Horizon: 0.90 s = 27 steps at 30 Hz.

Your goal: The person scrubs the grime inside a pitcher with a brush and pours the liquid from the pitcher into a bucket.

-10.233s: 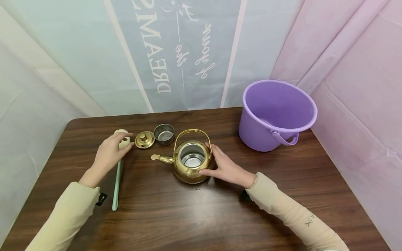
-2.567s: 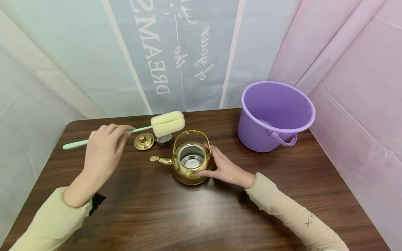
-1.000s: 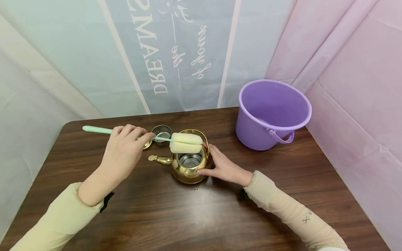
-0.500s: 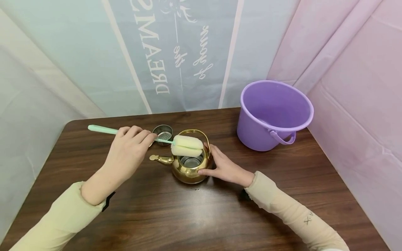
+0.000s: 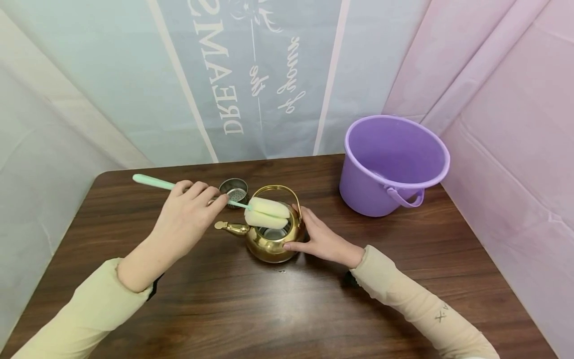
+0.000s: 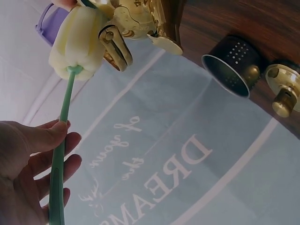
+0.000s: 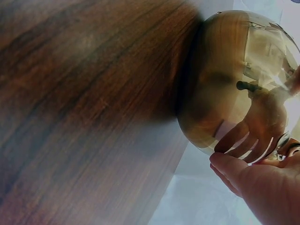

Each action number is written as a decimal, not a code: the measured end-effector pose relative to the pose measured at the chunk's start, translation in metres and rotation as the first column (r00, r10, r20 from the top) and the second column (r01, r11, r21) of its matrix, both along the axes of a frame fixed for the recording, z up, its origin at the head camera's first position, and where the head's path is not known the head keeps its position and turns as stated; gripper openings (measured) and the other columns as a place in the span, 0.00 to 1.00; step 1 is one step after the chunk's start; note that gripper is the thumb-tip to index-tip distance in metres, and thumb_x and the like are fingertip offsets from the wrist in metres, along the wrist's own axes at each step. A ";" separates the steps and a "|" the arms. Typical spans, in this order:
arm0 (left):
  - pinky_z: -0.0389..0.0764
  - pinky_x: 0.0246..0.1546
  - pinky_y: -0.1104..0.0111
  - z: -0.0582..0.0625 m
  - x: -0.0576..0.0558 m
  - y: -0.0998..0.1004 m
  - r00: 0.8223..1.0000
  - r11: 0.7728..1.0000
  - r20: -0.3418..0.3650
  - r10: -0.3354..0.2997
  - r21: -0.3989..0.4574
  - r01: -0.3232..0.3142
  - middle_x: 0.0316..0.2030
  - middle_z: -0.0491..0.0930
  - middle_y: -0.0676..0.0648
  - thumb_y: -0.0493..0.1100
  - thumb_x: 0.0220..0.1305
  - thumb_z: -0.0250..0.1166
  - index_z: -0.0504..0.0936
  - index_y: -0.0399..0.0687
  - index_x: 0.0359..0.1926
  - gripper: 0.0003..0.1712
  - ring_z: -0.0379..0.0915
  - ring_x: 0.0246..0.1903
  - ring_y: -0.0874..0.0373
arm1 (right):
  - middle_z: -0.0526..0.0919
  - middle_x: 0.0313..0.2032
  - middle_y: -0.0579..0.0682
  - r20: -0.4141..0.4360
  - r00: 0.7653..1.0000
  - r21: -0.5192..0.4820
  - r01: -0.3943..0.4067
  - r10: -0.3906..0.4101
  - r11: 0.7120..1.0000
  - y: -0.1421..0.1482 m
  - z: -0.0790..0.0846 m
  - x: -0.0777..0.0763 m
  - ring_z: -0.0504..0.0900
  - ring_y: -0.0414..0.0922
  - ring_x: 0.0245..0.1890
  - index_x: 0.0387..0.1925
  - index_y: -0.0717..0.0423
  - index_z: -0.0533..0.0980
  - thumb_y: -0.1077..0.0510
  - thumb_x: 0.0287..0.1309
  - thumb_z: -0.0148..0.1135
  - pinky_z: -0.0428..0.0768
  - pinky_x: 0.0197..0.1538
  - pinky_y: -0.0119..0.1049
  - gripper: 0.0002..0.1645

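A sponge-headed bottle brush point(image 5: 267, 213) with a green handle is in my left hand point(image 5: 186, 217), pinched between thumb and fingers. In the head view its pale yellow head overlaps the mouth of a gold teapot point(image 5: 271, 249), tilted down to the right; I cannot tell whether it touches the rim. My right hand point(image 5: 322, 239) grips the teapot's right side, thumb at the front and fingers behind. The right wrist view shows the shiny teapot body point(image 7: 229, 79) beside that hand. The teapot stands upright without its lid, handle raised, spout to the left.
A perforated steel strainer point(image 5: 234, 192) stands left of the teapot's handle. The gold lid point(image 6: 283, 86) lies beside it, mostly hidden behind my left hand in the head view. A purple bucket point(image 5: 358, 187) stands at the back right of the wooden table point(image 5: 287, 319).
My left hand has picked the brush up from the table and brought it right, over the teapot. In the last second its head tilted further down. My right hand has stayed on the teapot.
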State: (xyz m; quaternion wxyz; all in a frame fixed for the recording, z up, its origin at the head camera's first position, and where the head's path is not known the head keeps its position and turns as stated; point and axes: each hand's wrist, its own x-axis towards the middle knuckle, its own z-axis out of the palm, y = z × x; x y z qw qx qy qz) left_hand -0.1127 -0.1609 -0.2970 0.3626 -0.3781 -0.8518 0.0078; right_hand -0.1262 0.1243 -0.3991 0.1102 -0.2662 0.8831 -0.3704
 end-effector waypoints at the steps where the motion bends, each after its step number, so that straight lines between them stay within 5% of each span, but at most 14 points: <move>1: 0.67 0.36 0.55 0.000 0.000 0.000 1.000 1.000 -0.004 -0.003 -0.008 0.003 0.27 0.74 0.45 0.28 0.50 0.57 0.75 0.43 0.31 0.08 0.69 0.29 0.49 | 0.52 0.67 0.54 0.002 1.000 0.002 0.002 -0.002 1.000 0.000 0.000 0.000 0.52 0.47 0.66 0.69 0.54 0.44 0.33 0.45 0.61 0.56 0.64 0.45 0.59; 13: 0.68 0.35 0.58 0.000 -0.004 0.007 0.997 0.995 -0.065 -0.037 -0.093 0.030 0.22 0.69 0.46 0.33 0.52 0.55 0.73 0.43 0.30 0.04 0.67 0.25 0.50 | 0.53 0.67 0.54 0.000 1.000 0.006 0.000 0.000 1.000 -0.001 -0.002 -0.001 0.53 0.47 0.66 0.69 0.55 0.45 0.32 0.45 0.60 0.56 0.64 0.46 0.59; 27: 0.67 0.33 0.61 -0.002 -0.007 0.015 0.996 0.989 -0.069 -0.052 -0.142 0.041 0.21 0.71 0.46 0.31 0.58 0.48 0.75 0.43 0.26 0.10 0.66 0.25 0.50 | 0.54 0.66 0.55 -0.008 1.000 -0.008 0.003 -0.003 1.000 0.000 -0.002 0.000 0.53 0.47 0.66 0.69 0.58 0.46 0.32 0.45 0.60 0.57 0.64 0.46 0.60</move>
